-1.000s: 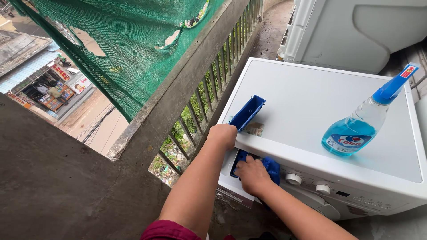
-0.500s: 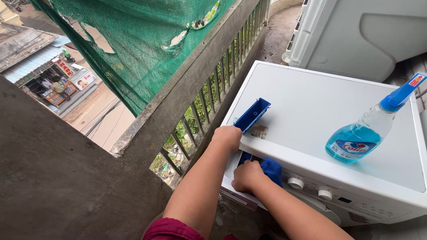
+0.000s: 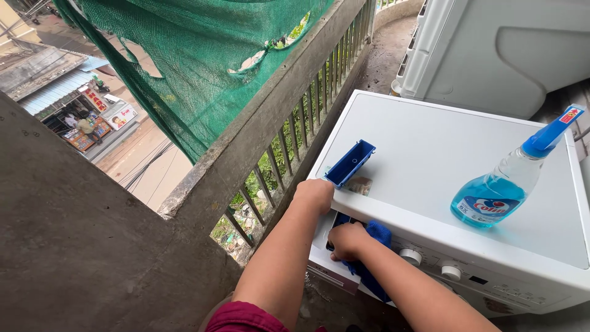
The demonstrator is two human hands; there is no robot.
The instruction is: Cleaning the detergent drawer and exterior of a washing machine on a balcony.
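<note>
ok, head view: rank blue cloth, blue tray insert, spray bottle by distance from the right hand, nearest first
1. blue cloth: held under the right hand at the open drawer slot on the washer front.
2. blue tray insert: on the washer top, up-left of that hand, by the left hand.
3. spray bottle: far right side of the washer top.

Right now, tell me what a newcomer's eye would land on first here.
The spray bottle of blue liquid stands out, upright on the right of the white washing machine top. Next, the two hands at the machine's front left corner: the right hand presses a blue cloth into the open drawer slot, while the left hand rests on the edge beside a blue tray insert. Torn green netting drapes the balcony railing.
</note>
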